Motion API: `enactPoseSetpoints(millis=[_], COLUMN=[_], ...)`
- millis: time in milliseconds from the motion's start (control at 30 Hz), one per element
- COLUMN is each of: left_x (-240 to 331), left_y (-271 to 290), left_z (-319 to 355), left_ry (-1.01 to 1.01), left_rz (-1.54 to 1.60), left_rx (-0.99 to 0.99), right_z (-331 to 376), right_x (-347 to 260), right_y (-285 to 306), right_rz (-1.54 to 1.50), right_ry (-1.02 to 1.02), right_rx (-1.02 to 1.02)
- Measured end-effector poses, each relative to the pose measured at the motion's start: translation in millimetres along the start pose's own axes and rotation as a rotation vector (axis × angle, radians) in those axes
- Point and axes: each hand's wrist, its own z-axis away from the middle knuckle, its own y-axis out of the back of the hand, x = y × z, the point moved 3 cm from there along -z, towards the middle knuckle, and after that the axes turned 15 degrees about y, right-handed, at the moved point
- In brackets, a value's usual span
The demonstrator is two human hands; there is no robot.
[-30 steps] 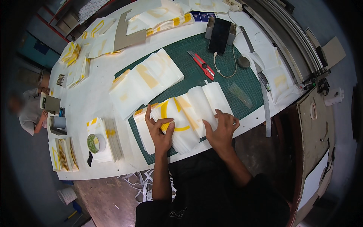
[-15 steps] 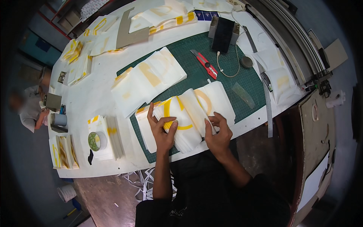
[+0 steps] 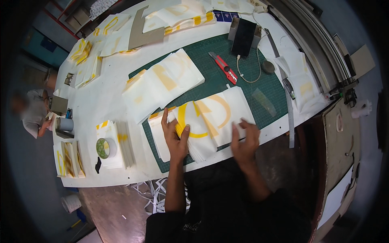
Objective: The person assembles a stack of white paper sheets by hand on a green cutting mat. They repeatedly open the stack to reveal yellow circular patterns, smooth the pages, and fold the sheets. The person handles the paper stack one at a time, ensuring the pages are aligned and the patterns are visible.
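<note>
Left hand (image 3: 176, 137) presses down on the stack of white sheets with yellow shapes (image 3: 204, 121) lying on the green cutting mat (image 3: 251, 87), thumb out; right hand (image 3: 244, 139) rests spread on the stack's near edge, red utility knife (image 3: 223, 67) well apart beyond

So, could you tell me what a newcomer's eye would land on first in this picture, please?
Probably the fanned stack of white sheets with yellow curved shapes on the green cutting mat at the table's near edge; the left hand presses its left part, while the right hand is at its lower right edge. Next, the red utility knife lying further back on the mat, and the green tape roll on a paper pile to the left.
</note>
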Motion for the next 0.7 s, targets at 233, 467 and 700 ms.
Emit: enactPoseSetpoints(millis=[233, 467, 700], left_x=[5.1, 1.9, 4.2], left_y=[-2.0, 0.6, 0.5], left_z=[-0.9, 0.0, 1.2], left_ry=[-0.055, -0.105, -0.119], left_rz=[-0.034, -0.149, -0.178], left_rx=[0.028, 0.055, 0.062], right_z=[3.2, 7.7, 2.4], right_x=[45.9, 53.2, 56.0], right_y=[16.0, 13.4, 17.1], right_rz=[0.187, 0.113, 0.231], right_ry=[-0.234, -0.264, -0.281], right_rx=[-0.206, -0.075, -0.136])
